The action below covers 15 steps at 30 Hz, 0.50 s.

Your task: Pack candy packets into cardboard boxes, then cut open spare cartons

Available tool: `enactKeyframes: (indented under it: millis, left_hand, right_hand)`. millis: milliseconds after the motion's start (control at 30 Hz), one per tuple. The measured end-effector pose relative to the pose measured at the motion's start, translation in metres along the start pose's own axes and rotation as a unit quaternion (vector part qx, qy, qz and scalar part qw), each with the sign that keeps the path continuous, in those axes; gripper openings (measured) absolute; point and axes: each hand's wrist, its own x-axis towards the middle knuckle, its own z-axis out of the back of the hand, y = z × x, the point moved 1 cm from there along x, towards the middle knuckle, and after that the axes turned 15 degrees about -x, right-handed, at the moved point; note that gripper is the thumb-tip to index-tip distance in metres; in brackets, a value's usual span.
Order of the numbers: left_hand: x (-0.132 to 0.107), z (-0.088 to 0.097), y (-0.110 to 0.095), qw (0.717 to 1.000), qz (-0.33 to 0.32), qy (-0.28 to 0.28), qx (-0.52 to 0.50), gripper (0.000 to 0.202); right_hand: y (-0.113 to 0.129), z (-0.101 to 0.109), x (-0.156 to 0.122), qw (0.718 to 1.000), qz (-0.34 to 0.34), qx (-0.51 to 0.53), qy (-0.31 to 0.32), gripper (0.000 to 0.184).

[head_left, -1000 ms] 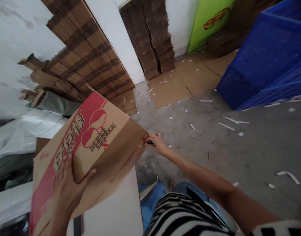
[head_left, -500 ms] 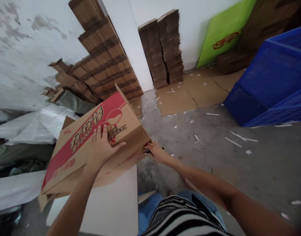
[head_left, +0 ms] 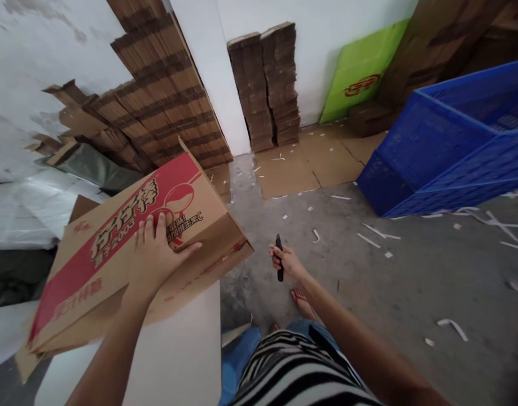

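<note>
A brown cardboard box [head_left: 115, 248] with a red band and printed lettering lies tilted on a white table [head_left: 178, 355]. My left hand [head_left: 157, 254] rests flat on its top face, fingers spread over the print. My right hand [head_left: 286, 262] hovers over the floor to the right of the box's corner, apart from it. Its fingers are closed round a black marker pen [head_left: 279, 256] held upright.
Stacks of flattened cardboard [head_left: 166, 96] lean on the white wall, with two more stacks [head_left: 267, 84] in the corner. A blue plastic crate [head_left: 445, 141] lies at right. A green board [head_left: 356, 73] leans on the wall. Paper scraps litter the concrete floor [head_left: 390, 265].
My right hand has drawn the pen away from the box's right corner and now holds it upright in the air. My left hand stays on the box top.
</note>
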Motion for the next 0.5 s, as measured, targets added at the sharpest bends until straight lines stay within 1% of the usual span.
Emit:
enactKeyframes:
  millis: [67, 133, 167, 233, 267, 300, 333, 367, 400, 467, 500]
  left_hand:
    - [-0.001, 0.001, 0.000, 1.000, -0.001, -0.004, -0.002, 0.121]
    - [-0.002, 0.002, 0.000, 1.000, -0.001, -0.010, 0.000, 0.121]
    - [-0.002, 0.003, 0.000, 1.000, 0.000, -0.010, 0.002, 0.121]
    - [-0.002, 0.004, -0.002, 1.000, -0.001, -0.003, 0.006, 0.121]
    - [-0.002, 0.004, -0.002, 1.000, -0.002, 0.001, 0.008, 0.120]
    - [-0.002, 0.005, -0.003, 1.000, -0.004, 0.005, 0.010, 0.119]
    - [-0.002, 0.005, -0.003, 1.000, -0.005, 0.007, 0.011, 0.119]
    - [-0.002, 0.006, -0.004, 1.000, -0.005, 0.007, 0.011, 0.119]
    - [-0.002, 0.006, -0.005, 1.000, -0.003, 0.008, 0.012, 0.118]
    - [-0.002, 0.008, -0.007, 1.000, 0.002, 0.014, 0.015, 0.118]
    - [-0.001, 0.010, -0.009, 1.000, 0.006, 0.018, 0.017, 0.118]
  right_hand:
    - [0.008, 0.005, 0.000, 1.000, 0.010, 0.015, -0.006, 0.041]
    - [0.017, 0.011, 0.000, 0.999, 0.039, 0.034, -0.014, 0.044]
    - [0.022, 0.014, 0.000, 0.996, 0.068, 0.044, -0.023, 0.046]
    - [0.029, 0.016, 0.001, 0.986, 0.151, 0.052, -0.058, 0.049]
    - [0.030, 0.014, 0.002, 0.977, 0.193, 0.032, -0.079, 0.047]
    - [0.030, 0.009, 0.004, 0.968, 0.231, -0.012, -0.095, 0.043]
    - [0.027, 0.001, 0.005, 0.955, 0.269, -0.078, -0.100, 0.035]
    - [0.023, -0.009, 0.006, 0.935, 0.306, -0.157, -0.093, 0.028]
    - [0.017, -0.020, 0.008, 0.907, 0.341, -0.234, -0.076, 0.023]
    - [0.003, -0.042, 0.010, 0.850, 0.400, -0.341, -0.040, 0.023]
    - [-0.003, -0.050, 0.012, 0.831, 0.417, -0.367, -0.032, 0.026]
